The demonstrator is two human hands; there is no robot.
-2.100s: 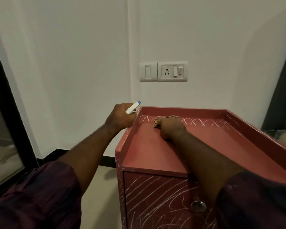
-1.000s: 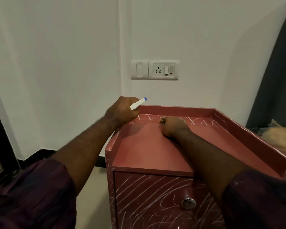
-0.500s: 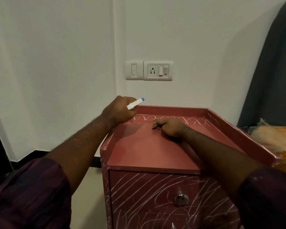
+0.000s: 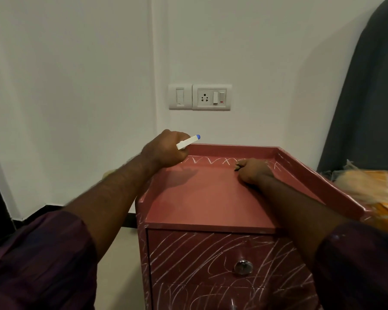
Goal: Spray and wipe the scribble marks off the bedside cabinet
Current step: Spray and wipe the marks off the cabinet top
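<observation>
**Left:** left hand (image 4: 164, 151) over the back-left corner of the bedside cabinet (image 4: 211, 202), fingers clamped round a slim white spray bottle (image 4: 188, 142). Long axis of the bottle from lower left to upper right. Blue tip leading, aimed rightward and slightly up, along the back rim rather than down at it.

**Just below and right of the tip:** white zigzag scribble marks (image 4: 211, 161) on the inner face of the back rim, in a line parallel to the wall.

**Further right:** right hand (image 4: 254, 171), knuckles up, pressed on the cabinet top at the foot of the rim, touching that line of marks. Fingers curled over what looks like a wad of cloth (image 4: 238, 164), only a sliver showing.

- Right hand the nearer of the two to the rim marks.
- Bottle clear of the marks, and by judgement in need of a downward tilt of its tip before any spray.

**Beyond the right hand:** a few strokes on the right rim.

**Below:** drawer front (image 4: 211, 253) densely scribbled, not yet wiped.

**Above, on the wall:** switch plate (image 4: 199, 97).
</observation>
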